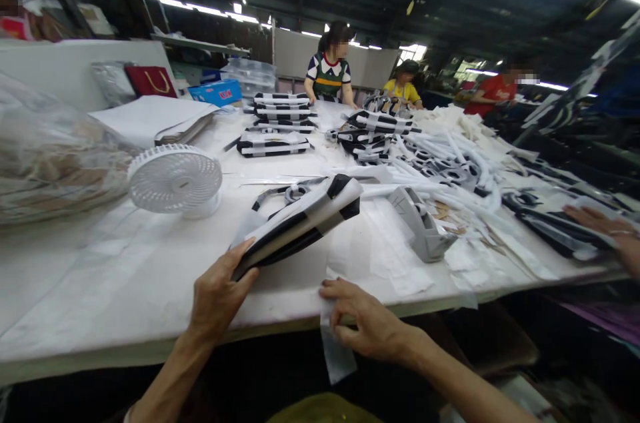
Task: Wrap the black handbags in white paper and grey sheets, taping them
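My left hand [216, 293] is closed on the near end of a flat black-and-white striped bundle [300, 220], holding it tilted above the white table [125, 283]. At the table's front edge my right hand [361, 322] pinches a thin clear plastic sheet [336, 351] that hangs over the edge. More clear sheets lie just beyond it.
A small white fan [174, 178] stands left of the bundle. A grey tape dispenser [421, 223] lies to the right. Stacks of striped bundles [281, 118], white straps and a bulging plastic bag [50, 156] crowd the table. Another person's hand [607, 230] reaches in from the right; people work at the far end.
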Motion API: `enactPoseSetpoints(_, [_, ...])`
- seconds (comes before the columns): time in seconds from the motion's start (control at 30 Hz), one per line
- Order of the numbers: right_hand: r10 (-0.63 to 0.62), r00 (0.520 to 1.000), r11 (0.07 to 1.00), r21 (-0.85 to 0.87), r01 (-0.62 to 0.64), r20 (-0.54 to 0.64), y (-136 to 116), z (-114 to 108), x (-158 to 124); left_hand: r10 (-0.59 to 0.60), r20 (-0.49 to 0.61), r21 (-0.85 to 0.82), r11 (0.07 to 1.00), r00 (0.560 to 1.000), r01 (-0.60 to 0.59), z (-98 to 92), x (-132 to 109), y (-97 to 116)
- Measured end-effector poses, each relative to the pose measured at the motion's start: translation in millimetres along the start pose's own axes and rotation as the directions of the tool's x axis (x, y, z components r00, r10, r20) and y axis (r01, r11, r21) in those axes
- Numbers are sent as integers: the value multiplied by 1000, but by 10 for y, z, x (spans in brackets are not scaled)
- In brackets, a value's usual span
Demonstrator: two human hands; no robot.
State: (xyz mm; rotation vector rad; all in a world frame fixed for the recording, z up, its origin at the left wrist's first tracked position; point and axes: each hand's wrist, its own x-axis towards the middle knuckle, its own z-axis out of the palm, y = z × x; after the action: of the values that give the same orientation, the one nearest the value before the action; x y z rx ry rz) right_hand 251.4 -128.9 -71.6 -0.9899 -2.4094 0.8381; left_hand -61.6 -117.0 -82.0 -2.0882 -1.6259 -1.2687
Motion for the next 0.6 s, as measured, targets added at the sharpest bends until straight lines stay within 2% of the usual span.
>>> enactPoseSetpoints(0.03, [9,1000,1000,24,-8,-11,16,-24,19,-10,4,-13,1000,1000,10,-1,-2,3])
enactPoseSetpoints(0.1, [75,991,997,6,-75,-111,128,-118,86,-28,13,-34,999,1000,29,-1,-8,4])
enactPoseSetpoints(0.2, [193,936,945,-199,-258,-295,454,-208,244,-54,19,-45,997,998,55,1,-17,-4])
enactPoseSetpoints(0.3, [269,921,850,-381,-365,-282,725,-122,457,-72,23,-47,996,997,73,2,-24,-9])
enactPoseSetpoints(0.4, [220,958,854,-439,-280,-183,720,39,747,-87,11,-57,995,996,88,3,-32,5])
enactPoseSetpoints(0.5, [72,993,905,-412,-105,-96,539,154,1071,-85,-5,-77,993,996,84,11,-53,29])
enactPoseSetpoints(0.6, [-84,995,944,-323,60,-62,403,241,1247,-8,-13,-73,997,1000,7,29,-92,46])
